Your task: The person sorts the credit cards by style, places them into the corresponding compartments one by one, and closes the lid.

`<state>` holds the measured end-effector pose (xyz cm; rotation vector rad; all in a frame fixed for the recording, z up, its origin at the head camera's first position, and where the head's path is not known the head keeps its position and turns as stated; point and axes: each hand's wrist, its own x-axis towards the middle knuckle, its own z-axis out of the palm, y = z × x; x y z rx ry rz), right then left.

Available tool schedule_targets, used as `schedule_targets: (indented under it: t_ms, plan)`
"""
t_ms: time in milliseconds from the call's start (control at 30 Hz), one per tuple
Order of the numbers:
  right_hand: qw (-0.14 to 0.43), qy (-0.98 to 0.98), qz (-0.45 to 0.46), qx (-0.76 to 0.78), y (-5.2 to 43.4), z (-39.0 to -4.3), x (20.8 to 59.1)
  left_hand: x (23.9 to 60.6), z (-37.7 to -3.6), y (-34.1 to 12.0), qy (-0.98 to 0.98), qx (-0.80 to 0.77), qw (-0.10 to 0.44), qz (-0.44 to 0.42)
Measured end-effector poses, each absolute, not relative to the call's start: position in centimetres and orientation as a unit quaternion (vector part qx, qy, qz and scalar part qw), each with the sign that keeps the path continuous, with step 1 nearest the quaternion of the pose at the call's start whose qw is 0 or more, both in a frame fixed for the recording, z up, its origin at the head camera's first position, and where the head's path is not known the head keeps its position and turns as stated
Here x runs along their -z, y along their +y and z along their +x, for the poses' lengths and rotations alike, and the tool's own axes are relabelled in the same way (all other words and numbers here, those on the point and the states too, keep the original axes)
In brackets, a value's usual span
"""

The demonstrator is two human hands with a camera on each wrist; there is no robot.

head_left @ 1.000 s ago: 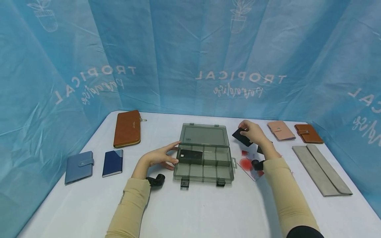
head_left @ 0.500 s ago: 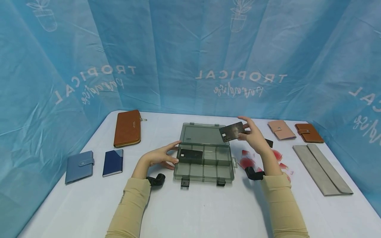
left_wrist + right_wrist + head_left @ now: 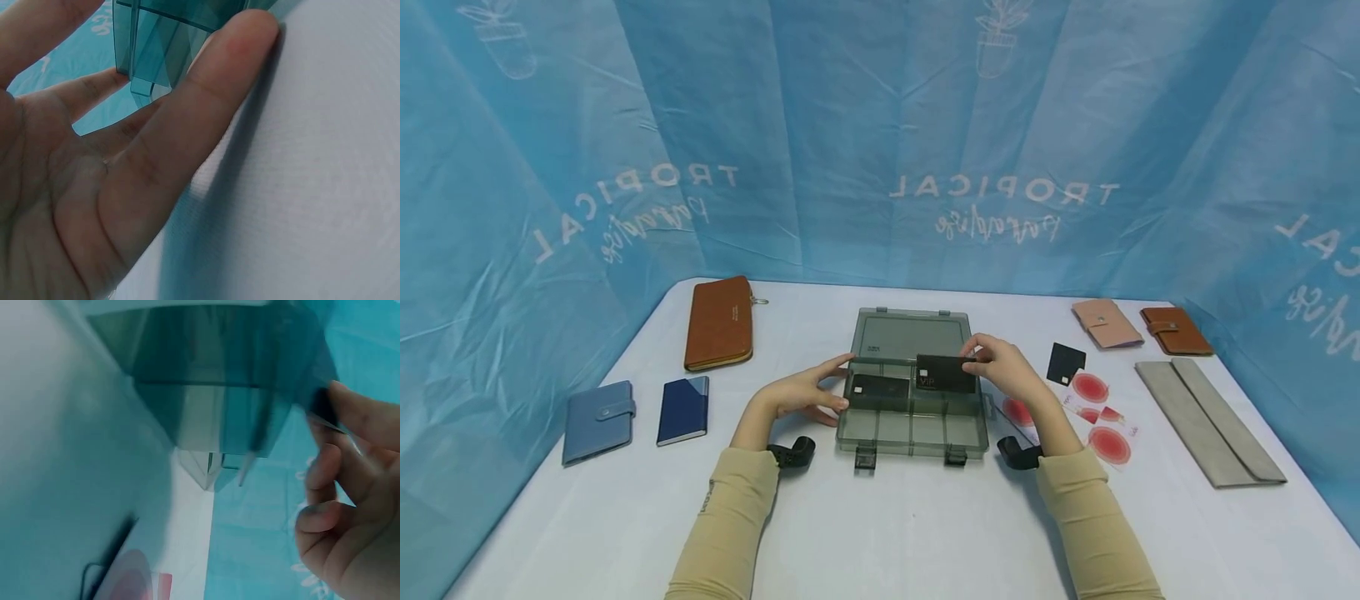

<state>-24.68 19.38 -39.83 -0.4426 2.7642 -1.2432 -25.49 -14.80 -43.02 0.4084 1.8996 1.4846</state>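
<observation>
A grey-green see-through plastic compartment box (image 3: 912, 451) lies in the middle of the table, lid (image 3: 910, 333) folded back. My left hand (image 3: 801, 395) touches its left side with thumb and fingers spread; the left wrist view shows the thumb fairly straight along the box wall (image 3: 159, 47). My right hand (image 3: 1009, 372) pinches the right end of a black card (image 3: 943, 375) lettered VIP, tilted up at the back right compartments. Against the box, the right wrist view shows this card partly, blurred. Another black card (image 3: 878, 392) sits in the back left of the box.
Right of the box are a black card (image 3: 1066, 363) and several red-and-white cards (image 3: 1108, 446), partly overlapping. Farther right lie a pink wallet (image 3: 1107, 323), brown wallet (image 3: 1176, 331) and grey sleeve (image 3: 1210, 423). Left are a brown zip wallet (image 3: 718, 325), blue wallet (image 3: 598, 423) and navy booklet (image 3: 682, 411).
My right hand has lifted the black card from the table at right, carried it left, and lowered it toward the back right compartments. The left hand has stayed at the box.
</observation>
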Motion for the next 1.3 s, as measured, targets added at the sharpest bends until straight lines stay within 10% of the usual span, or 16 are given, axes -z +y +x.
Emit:
schedule_targets:
  t_ms: [967,1133,1300]
  plan:
    - [-0.040,0.954,-0.236,0.177,18.6,-24.4,40.2,43.0,-25.6,-14.9,0.730,-0.571,0.342,0.158]
    - [-0.101,0.968,-0.138,0.184,20.3,-25.0,40.0,43.0,-25.6,-15.0,0.732,-0.567,0.344,0.159]
    - [0.022,0.991,0.030,0.126,22.9,-25.0,40.0,43.1,-25.6,-14.9,0.731,-0.567,0.344,0.159]
